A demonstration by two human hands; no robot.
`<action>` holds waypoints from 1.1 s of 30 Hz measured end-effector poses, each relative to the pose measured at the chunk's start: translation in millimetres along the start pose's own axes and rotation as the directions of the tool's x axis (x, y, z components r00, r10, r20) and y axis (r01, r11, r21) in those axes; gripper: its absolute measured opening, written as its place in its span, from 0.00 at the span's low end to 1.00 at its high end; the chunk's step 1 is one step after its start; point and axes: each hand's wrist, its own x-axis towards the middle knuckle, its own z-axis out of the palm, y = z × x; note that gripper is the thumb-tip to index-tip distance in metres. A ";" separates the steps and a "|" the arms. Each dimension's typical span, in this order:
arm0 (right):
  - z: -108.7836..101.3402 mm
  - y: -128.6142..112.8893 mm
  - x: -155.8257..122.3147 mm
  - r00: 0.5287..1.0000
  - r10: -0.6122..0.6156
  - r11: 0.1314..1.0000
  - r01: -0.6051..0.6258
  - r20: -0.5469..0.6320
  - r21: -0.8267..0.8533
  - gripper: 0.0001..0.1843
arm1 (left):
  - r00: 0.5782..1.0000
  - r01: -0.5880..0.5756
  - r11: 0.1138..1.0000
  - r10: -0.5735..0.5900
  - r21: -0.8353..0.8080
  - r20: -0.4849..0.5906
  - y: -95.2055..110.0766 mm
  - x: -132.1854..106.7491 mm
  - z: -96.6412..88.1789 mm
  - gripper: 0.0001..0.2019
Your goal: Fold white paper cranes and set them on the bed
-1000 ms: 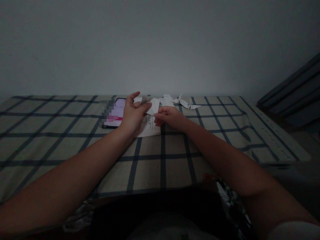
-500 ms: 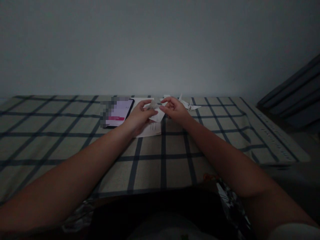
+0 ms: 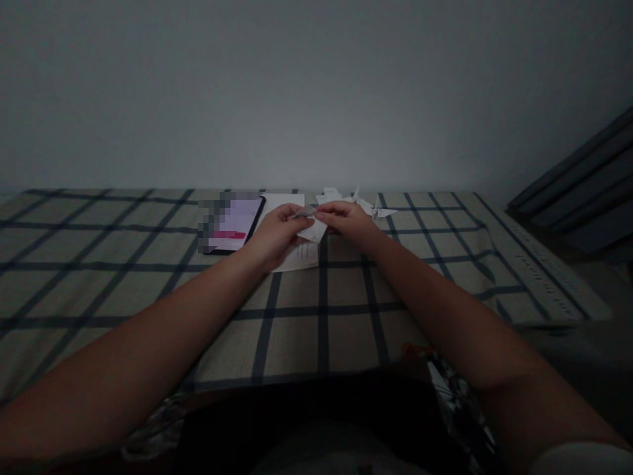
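Note:
Between my hands is a small folded piece of white paper [image 3: 313, 230], with one grey-looking flap standing up along its top. My left hand [image 3: 281, 232] is closed on its left side, thumb lying over the front. At the upper right corner, the thumb and fingertips of my right hand [image 3: 347, 219] pinch the paper. Below and behind it lies a flat white sheet [image 3: 297, 258] with dark marks, partly covered by my left hand. Folded paper cranes [image 3: 378, 208] sit just beyond my right hand.
A tablet or large phone [image 3: 232, 224] with a lit, partly blurred screen lies left of my left hand. More white paper [image 3: 330, 194] rests near the back edge. A checked cloth [image 3: 148, 290] covers the table, which meets a plain wall [image 3: 316, 92]. Dark folded fabric [image 3: 583, 191] stands at the right.
My right fingertips have come down onto the paper's upper corner and closed there. The upright flap has folded lower. My left hand keeps its hold, its fingers more curled.

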 end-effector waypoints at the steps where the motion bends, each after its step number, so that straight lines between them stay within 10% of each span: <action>1: 1.0 -0.9 -0.3 1.000 0.017 1.000 -0.017 0.001 0.027 0.17 | 1.000 -0.004 1.000 0.004 -0.002 0.001 -0.4 0.0 -0.3 0.13; 33: -1.0 -5.7 -0.6 0.986 -0.135 0.975 0.149 0.095 -0.165 0.16 | 0.982 -0.164 0.932 0.186 0.324 -0.037 9.1 -5.1 -5.6 0.14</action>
